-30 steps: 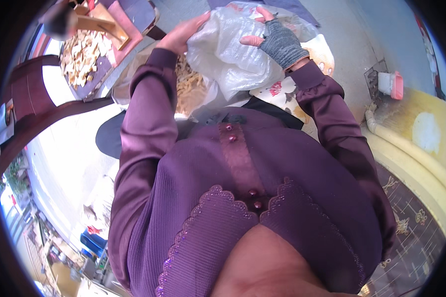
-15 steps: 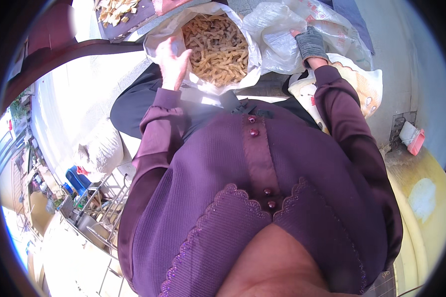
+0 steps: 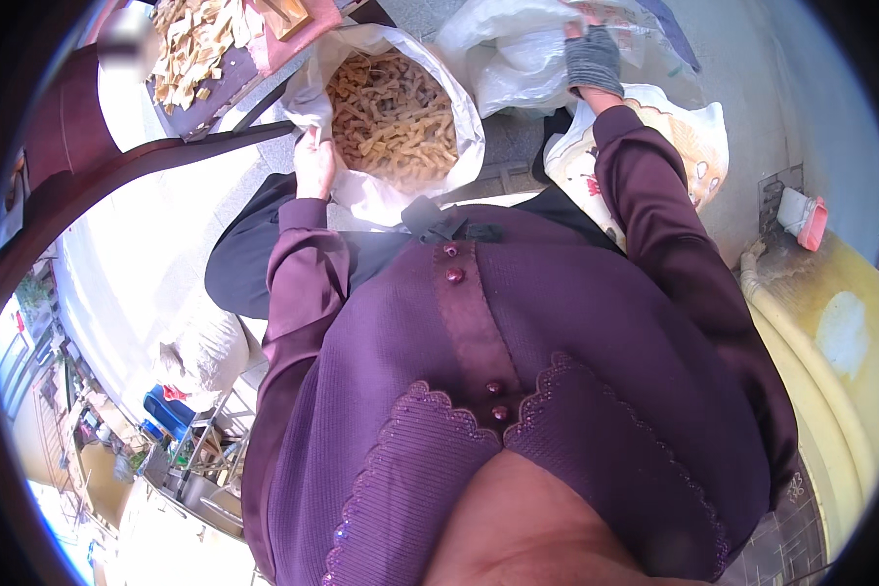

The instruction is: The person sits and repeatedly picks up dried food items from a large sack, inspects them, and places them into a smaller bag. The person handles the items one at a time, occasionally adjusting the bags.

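Note:
My left hand [image 3: 314, 164] grips the left edge of an open white bag [image 3: 371, 200], which holds many pale, knobbly pieces [image 3: 391, 122]. Up and to the right, my right hand [image 3: 594, 61], in a grey fingerless glove, has hold of a crumpled translucent plastic bag [image 3: 503, 63]; its fingertips are partly hidden in the plastic. Beneath my right forearm lies a white cloth with a printed pattern [image 3: 698, 161].
At upper left, a dark board [image 3: 195, 117] bears loose pale pieces [image 3: 190, 49] beside a wooden block [image 3: 281, 15]. A dark curved frame [image 3: 142, 151] runs nearby. A white sack [image 3: 205, 352] lies at left. A pink-and-white plastic container [image 3: 811, 225] and pale pipe [image 3: 801, 352] are at right.
The translucent bag has moved rightward off the pale pieces, exposing them. My right hand shifted right and up with it. My left hand left the plastic, moved down and closed on the white bag's edge.

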`<action>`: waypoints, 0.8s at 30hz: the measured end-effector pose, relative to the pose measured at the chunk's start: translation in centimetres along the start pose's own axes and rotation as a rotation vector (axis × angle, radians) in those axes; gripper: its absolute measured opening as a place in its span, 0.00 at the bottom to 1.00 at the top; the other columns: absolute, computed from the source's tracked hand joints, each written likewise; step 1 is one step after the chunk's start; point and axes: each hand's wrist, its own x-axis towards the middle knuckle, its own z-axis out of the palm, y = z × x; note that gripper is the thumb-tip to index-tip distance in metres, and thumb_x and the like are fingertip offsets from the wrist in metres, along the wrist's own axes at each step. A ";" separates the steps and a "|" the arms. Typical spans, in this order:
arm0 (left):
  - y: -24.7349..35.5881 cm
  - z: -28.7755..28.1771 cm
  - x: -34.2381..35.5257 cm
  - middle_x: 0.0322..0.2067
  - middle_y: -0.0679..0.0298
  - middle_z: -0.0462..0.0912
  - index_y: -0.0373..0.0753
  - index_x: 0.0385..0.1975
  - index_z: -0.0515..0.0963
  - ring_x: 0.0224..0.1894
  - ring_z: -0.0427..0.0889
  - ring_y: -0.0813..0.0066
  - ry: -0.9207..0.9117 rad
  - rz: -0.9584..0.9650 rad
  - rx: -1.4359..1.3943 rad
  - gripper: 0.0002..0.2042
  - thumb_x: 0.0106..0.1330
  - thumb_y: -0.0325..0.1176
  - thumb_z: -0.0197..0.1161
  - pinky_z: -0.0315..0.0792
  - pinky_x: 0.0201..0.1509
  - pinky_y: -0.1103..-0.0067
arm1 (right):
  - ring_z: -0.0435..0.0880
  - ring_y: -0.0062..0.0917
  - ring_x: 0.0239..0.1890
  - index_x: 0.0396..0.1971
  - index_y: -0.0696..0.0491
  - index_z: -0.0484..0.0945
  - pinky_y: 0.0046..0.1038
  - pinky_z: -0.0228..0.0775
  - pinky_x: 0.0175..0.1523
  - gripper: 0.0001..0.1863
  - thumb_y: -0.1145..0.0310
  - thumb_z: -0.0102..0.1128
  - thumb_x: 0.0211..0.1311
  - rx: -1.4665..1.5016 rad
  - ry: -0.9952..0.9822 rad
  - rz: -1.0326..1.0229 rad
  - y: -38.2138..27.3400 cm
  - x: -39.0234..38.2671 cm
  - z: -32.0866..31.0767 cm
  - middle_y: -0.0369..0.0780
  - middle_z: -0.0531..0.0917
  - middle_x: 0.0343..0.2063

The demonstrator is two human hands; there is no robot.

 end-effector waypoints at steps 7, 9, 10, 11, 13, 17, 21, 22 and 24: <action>7.2 -1.1 -7.1 0.32 0.66 0.81 0.31 0.42 0.79 0.34 0.76 0.80 0.038 -0.067 -0.131 0.14 0.54 0.21 0.56 0.68 0.41 0.83 | 0.76 0.49 0.48 0.46 0.56 0.74 0.43 0.66 0.54 0.25 0.51 0.53 0.57 -0.197 -0.336 0.006 0.7 0.1 2.7 0.56 0.78 0.42; 11.0 -0.4 -7.3 0.28 0.70 0.79 0.31 0.37 0.80 0.31 0.73 0.84 0.023 -0.021 -0.221 0.12 0.54 0.20 0.55 0.67 0.38 0.85 | 0.76 0.48 0.48 0.46 0.57 0.75 0.43 0.66 0.54 0.26 0.51 0.53 0.56 -0.220 -0.049 -0.011 7.2 2.0 4.4 0.56 0.78 0.43; 11.8 -1.3 -8.3 0.28 0.70 0.80 0.31 0.36 0.81 0.31 0.74 0.84 0.026 -0.085 -0.249 0.11 0.54 0.20 0.56 0.67 0.38 0.85 | 0.76 0.47 0.49 0.47 0.57 0.74 0.41 0.66 0.55 0.27 0.50 0.52 0.56 -0.230 -0.136 0.071 5.0 2.6 2.8 0.57 0.77 0.44; 13.4 -1.4 -8.3 0.30 0.69 0.80 0.31 0.36 0.81 0.32 0.74 0.83 0.027 -0.109 -0.277 0.11 0.54 0.20 0.56 0.67 0.39 0.85 | 0.75 0.47 0.50 0.48 0.57 0.74 0.41 0.65 0.56 0.27 0.50 0.51 0.56 -0.222 -0.138 0.089 5.4 2.6 2.6 0.57 0.77 0.45; 18.0 -0.7 -8.6 0.33 0.68 0.82 0.32 0.38 0.80 0.33 0.76 0.82 0.058 -0.093 -0.353 0.12 0.54 0.20 0.57 0.68 0.41 0.85 | 0.75 0.47 0.51 0.49 0.57 0.74 0.41 0.65 0.57 0.27 0.51 0.51 0.56 -0.210 -0.137 0.123 6.4 3.1 2.4 0.56 0.77 0.46; 25.6 -0.7 -9.0 0.32 0.66 0.81 0.31 0.41 0.79 0.32 0.76 0.81 0.016 -0.020 -0.313 0.13 0.55 0.21 0.58 0.68 0.39 0.85 | 0.74 0.48 0.52 0.48 0.56 0.75 0.41 0.64 0.58 0.26 0.52 0.49 0.57 -0.119 -0.167 0.178 5.2 1.5 1.7 0.54 0.76 0.48; 25.8 0.8 -7.1 0.32 0.67 0.80 0.30 0.40 0.79 0.30 0.75 0.81 0.041 -0.043 -0.383 0.12 0.55 0.20 0.57 0.67 0.37 0.86 | 0.70 0.46 0.57 0.53 0.53 0.73 0.42 0.61 0.61 0.28 0.52 0.46 0.57 -0.028 -0.383 0.206 3.3 1.5 0.1 0.51 0.72 0.55; 25.0 1.2 -7.2 0.32 0.67 0.80 0.30 0.40 0.79 0.30 0.75 0.82 0.052 -0.088 -0.376 0.12 0.55 0.20 0.57 0.67 0.37 0.86 | 0.69 0.45 0.58 0.53 0.52 0.72 0.41 0.61 0.61 0.28 0.51 0.45 0.58 -0.003 -0.418 0.217 3.2 1.1 0.3 0.50 0.71 0.56; 22.9 3.2 -7.5 0.32 0.64 0.80 0.30 0.42 0.77 0.35 0.76 0.78 0.059 -0.107 -0.264 0.14 0.54 0.20 0.56 0.68 0.41 0.85 | 0.68 0.44 0.60 0.54 0.51 0.72 0.40 0.59 0.63 0.28 0.50 0.44 0.59 -0.018 -0.430 0.197 2.9 1.0 0.1 0.50 0.69 0.58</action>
